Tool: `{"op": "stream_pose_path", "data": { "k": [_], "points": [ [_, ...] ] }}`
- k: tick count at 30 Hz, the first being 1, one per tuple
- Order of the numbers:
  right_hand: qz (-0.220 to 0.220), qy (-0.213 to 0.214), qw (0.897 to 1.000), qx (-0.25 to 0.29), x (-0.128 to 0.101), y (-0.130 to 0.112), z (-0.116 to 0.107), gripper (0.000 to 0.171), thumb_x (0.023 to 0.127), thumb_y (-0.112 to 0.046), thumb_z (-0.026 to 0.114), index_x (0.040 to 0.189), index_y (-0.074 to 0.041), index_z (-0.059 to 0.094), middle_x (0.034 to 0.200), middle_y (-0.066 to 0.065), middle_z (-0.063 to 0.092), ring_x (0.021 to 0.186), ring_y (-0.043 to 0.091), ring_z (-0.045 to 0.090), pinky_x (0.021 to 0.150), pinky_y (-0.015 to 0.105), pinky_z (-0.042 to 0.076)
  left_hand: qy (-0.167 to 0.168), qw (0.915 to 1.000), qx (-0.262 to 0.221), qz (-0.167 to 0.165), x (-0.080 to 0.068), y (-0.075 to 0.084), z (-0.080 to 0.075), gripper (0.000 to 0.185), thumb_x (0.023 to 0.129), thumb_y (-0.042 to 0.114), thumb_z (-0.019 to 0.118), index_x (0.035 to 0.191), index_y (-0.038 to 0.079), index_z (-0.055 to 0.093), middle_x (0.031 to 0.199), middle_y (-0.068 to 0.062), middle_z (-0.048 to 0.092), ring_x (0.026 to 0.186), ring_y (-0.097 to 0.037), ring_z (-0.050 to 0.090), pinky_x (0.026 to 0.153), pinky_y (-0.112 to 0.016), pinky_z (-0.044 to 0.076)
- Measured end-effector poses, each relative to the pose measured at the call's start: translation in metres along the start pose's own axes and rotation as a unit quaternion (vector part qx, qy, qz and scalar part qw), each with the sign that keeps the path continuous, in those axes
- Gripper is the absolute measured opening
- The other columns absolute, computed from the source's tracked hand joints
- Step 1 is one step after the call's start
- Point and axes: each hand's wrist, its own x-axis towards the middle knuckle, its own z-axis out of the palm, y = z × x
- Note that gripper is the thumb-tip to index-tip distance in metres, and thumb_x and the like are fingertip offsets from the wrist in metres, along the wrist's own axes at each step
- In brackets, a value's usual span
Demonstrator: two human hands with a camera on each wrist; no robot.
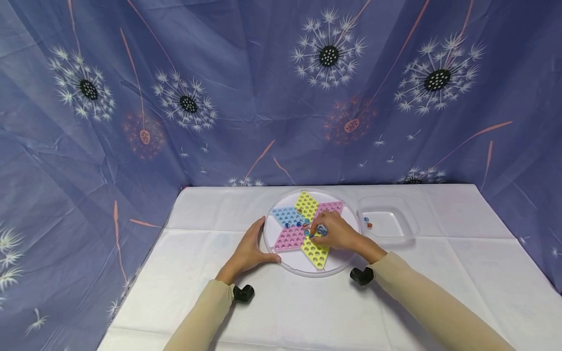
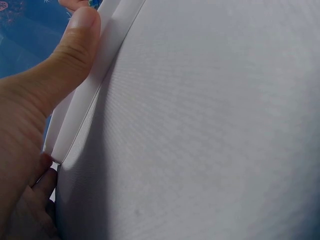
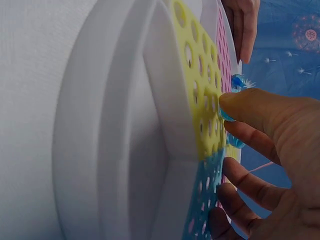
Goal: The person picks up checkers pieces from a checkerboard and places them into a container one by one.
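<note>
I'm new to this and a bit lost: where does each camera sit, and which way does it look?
Head: on the head, looking forward and down at the board, tray and table; both sleeved arms show.
Left wrist: low by the left hand, along the table; thumb on the board's rim.
Right wrist: by the right hand, facing the board edge-on; fingers pinch a marble.
All share the board.

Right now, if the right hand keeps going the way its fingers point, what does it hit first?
Most likely the blue marble at its fingertips, on the star board. The right hand points left toward the board's centre; other marbles lie just beyond, though depth there is unclear.
</note>
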Motion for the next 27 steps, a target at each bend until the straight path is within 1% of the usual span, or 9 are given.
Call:
{"op": "stream_pose_path", "data": {
  "k": [2, 5, 10, 13, 15, 18, 21, 24, 27],
  "points": [
    [-0.007, -0.008, 1.0, -0.002, 0.001, 0.0, -0.002, 0.009, 0.086, -0.019, 0.084, 0.089, -0.018, 0.076, 0.111, 0.008, 0.065, 0.11, 0.032, 0.056, 0.103, 0.056, 0.042, 0.002, 1.0, -0.003, 0.003, 0.0, 0.0, 0.0, 0.136, 0.059, 0.043, 0.1, 0.163, 0.003, 0.022, 0.167, -0.015, 0.028, 0.154, -0.032, 0.024, 0.126, -0.045, 0.021],
    [-0.021, -0.022, 1.0, 0.0, 0.002, -0.001, -0.007, 0.009, 0.087, -0.017, 0.083, 0.091, -0.016, 0.076, 0.108, 0.005, 0.066, 0.108, 0.03, 0.057, 0.1, 0.053, 0.045, 0.004, 0.9999, -0.007, 0.006, -0.001, 0.0, 0.0, 0.136, 0.059, 0.043, 0.1, 0.163, 0.002, 0.022, 0.167, -0.015, 0.028, 0.154, -0.032, 0.025, 0.126, -0.045, 0.021],
    [-0.051, -0.045, 0.998, 0.017, 0.005, -0.002, -0.016, 0.007, 0.089, -0.01, 0.079, 0.094, -0.011, 0.075, 0.1, 0.002, 0.071, 0.099, 0.028, 0.062, 0.089, 0.044, 0.052, 0.002, 1.0, -0.008, 0.006, -0.001, 0.0, 0.0, 0.136, 0.059, 0.044, 0.1, 0.163, 0.003, 0.022, 0.167, -0.015, 0.028, 0.154, -0.032, 0.024, 0.126, -0.045, 0.021],
    [-0.059, -0.051, 0.997, 0.021, 0.007, -0.003, -0.022, 0.008, 0.089, -0.009, 0.078, 0.096, -0.008, 0.075, 0.098, 0.003, 0.071, 0.09, 0.028, 0.063, 0.08, 0.037, 0.053, 0.002, 1.0, -0.007, 0.006, -0.001, 0.0, 0.0, 0.136, 0.06, 0.044, 0.1, 0.163, 0.003, 0.022, 0.167, -0.015, 0.028, 0.154, -0.032, 0.024, 0.126, -0.045, 0.021],
    [-0.063, -0.05, 0.997, 0.023, 0.008, -0.002, -0.024, 0.01, 0.088, -0.008, 0.077, 0.098, -0.007, 0.075, 0.098, 0.005, 0.072, 0.087, 0.027, 0.063, 0.077, 0.035, 0.053, 0.001, 1.0, -0.005, 0.006, -0.001, 0.0, 0.0, 0.136, 0.06, 0.043, 0.1, 0.163, 0.003, 0.022, 0.167, -0.015, 0.028, 0.154, -0.031, 0.024, 0.126, -0.044, 0.021],
    [-0.072, -0.044, 0.996, 0.025, 0.01, 0.0, -0.027, 0.011, 0.089, -0.008, 0.077, 0.099, -0.007, 0.074, 0.098, 0.006, 0.071, 0.087, 0.027, 0.063, 0.077, 0.036, 0.054, 0.001, 1.0, -0.008, 0.006, -0.001, 0.001, 0.0, 0.135, 0.06, 0.043, 0.1, 0.163, 0.002, 0.022, 0.166, -0.015, 0.028, 0.154, -0.032, 0.024, 0.126, -0.044, 0.021],
    [-0.08, -0.031, 0.996, 0.024, 0.013, -0.001, -0.031, 0.011, 0.09, -0.009, 0.078, 0.1, -0.007, 0.074, 0.098, 0.006, 0.071, 0.089, 0.028, 0.066, 0.079, 0.04, 0.057, 0.0, 0.9999, -0.01, 0.005, -0.001, 0.001, -0.001, 0.135, 0.06, 0.042, 0.1, 0.163, 0.002, 0.022, 0.167, -0.015, 0.028, 0.154, -0.032, 0.024, 0.126, -0.045, 0.021],
    [-0.085, -0.007, 0.996, 0.024, 0.014, -0.005, -0.035, 0.011, 0.091, -0.009, 0.078, 0.101, -0.007, 0.074, 0.099, 0.007, 0.072, 0.09, 0.029, 0.067, 0.079, 0.044, 0.059, -0.001, 0.9999, -0.011, 0.004, -0.001, 0.002, -0.001, 0.135, 0.06, 0.042, 0.1, 0.163, 0.003, 0.021, 0.167, -0.015, 0.027, 0.154, -0.031, 0.024, 0.126, -0.045, 0.021],
    [-0.083, 0.018, 0.996, 0.029, 0.016, -0.008, -0.039, 0.012, 0.091, -0.01, 0.078, 0.102, -0.01, 0.074, 0.1, 0.005, 0.071, 0.091, 0.029, 0.066, 0.08, 0.047, 0.057, 0.001, 0.9999, -0.011, 0.005, -0.001, 0.001, -0.001, 0.136, 0.06, 0.042, 0.101, 0.163, 0.003, 0.021, 0.167, -0.015, 0.028, 0.154, -0.031, 0.024, 0.126, -0.044, 0.021]
  ]
}}
